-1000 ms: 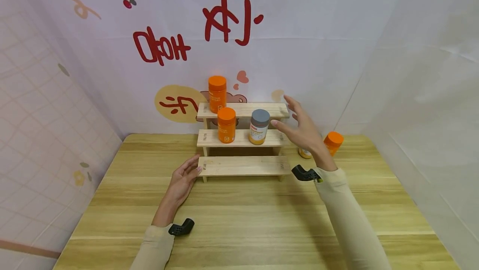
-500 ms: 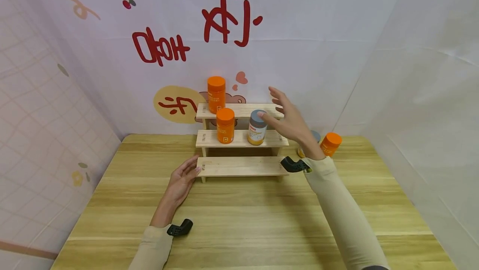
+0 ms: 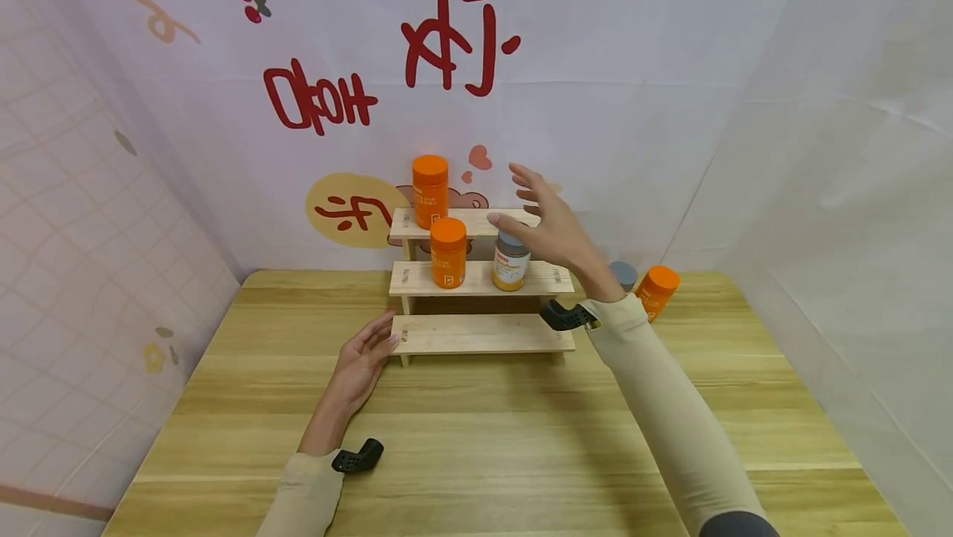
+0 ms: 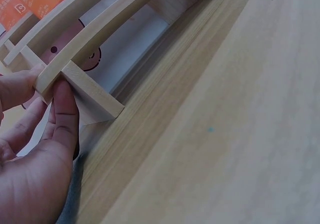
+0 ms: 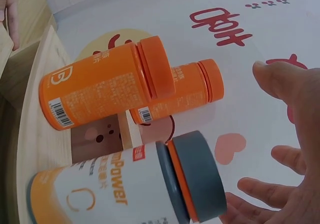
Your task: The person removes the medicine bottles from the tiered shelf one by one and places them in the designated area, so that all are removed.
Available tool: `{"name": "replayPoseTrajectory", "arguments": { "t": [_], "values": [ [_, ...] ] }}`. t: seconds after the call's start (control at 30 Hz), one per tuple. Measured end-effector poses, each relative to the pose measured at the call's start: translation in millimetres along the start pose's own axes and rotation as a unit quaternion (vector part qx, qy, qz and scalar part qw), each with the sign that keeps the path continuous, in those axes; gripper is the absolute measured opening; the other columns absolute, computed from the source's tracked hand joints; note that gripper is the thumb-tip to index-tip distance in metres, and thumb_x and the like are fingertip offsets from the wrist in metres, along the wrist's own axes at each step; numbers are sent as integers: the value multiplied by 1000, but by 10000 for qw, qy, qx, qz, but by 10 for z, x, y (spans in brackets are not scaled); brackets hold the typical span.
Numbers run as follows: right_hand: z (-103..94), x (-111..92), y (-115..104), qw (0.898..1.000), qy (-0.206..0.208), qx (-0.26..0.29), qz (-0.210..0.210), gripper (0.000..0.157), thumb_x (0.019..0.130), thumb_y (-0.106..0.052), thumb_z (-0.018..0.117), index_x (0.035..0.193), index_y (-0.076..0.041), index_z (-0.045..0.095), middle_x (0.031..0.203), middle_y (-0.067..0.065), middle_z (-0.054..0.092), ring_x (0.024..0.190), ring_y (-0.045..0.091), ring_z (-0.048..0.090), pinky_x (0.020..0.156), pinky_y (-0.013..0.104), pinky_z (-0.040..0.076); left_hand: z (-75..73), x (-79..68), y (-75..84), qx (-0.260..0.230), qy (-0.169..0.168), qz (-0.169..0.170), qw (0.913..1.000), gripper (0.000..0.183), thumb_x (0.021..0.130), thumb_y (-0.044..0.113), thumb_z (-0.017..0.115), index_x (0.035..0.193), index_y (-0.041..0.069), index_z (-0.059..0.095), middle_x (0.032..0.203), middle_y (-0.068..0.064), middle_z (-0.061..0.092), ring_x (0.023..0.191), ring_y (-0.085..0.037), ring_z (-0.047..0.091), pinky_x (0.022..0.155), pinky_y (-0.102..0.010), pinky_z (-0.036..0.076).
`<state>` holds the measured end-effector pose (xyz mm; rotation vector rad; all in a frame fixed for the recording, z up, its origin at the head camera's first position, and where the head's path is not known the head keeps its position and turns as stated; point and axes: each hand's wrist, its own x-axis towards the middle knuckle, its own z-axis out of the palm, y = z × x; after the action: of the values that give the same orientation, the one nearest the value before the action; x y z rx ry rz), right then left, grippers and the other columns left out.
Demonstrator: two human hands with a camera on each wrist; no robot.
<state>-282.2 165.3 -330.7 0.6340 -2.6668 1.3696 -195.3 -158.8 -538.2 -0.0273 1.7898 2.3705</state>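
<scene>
A three-tier wooden display stand (image 3: 484, 334) stands on the table. My left hand (image 3: 361, 367) pinches the left end of its lowest board, thumb on top and fingers below, as the left wrist view shows. On the middle tier are an orange pill bottle (image 3: 448, 260) and, to its right, a white-labelled pill bottle (image 3: 510, 268) with a grey cap. Another orange bottle (image 3: 429, 196) occupies the left of the top tier. My right hand (image 3: 554, 227) hovers at the grey-capped bottle, fingers spread and holding nothing; it partly covers the cap in the head view.
Right of the stand, another orange-capped bottle (image 3: 658, 289) and a grey-capped bottle (image 3: 624, 274) stand on the wooden table (image 3: 462, 454), partly behind my right forearm. A white printed backdrop (image 3: 633, 107) rises behind the stand.
My right hand has moved left, from beside the stand to over the grey-capped bottle on the middle tier. My left hand has kept its place at the lowest board.
</scene>
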Motion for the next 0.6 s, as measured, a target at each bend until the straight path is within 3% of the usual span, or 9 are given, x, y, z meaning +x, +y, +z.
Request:
{"name": "replayPoseTrajectory", "arguments": {
  "t": [0.2, 0.6],
  "values": [
    [32, 96, -67, 10000, -43, 68, -21, 84, 96, -42, 71, 164, -25, 25, 166, 14, 33, 148, 38, 40, 121, 54, 37, 2, 6, -12, -10, -4, -13, 10000, 62, 101, 4, 62, 158, 5, 38, 136, -2, 49, 122, -6, 53, 97, -14, 51],
    [184, 344, -232, 9996, -105, 236, 120, 84, 94, -43, 75, 162, -27, 28, 162, 11, 40, 142, 39, 46, 117, 54, 41, 16, -23, 3, 73, 19, 61, 10000, 64, 101, 5, 63, 158, 0, 34, 131, -3, 48, 117, -4, 53, 93, -13, 52]
  ]
}}
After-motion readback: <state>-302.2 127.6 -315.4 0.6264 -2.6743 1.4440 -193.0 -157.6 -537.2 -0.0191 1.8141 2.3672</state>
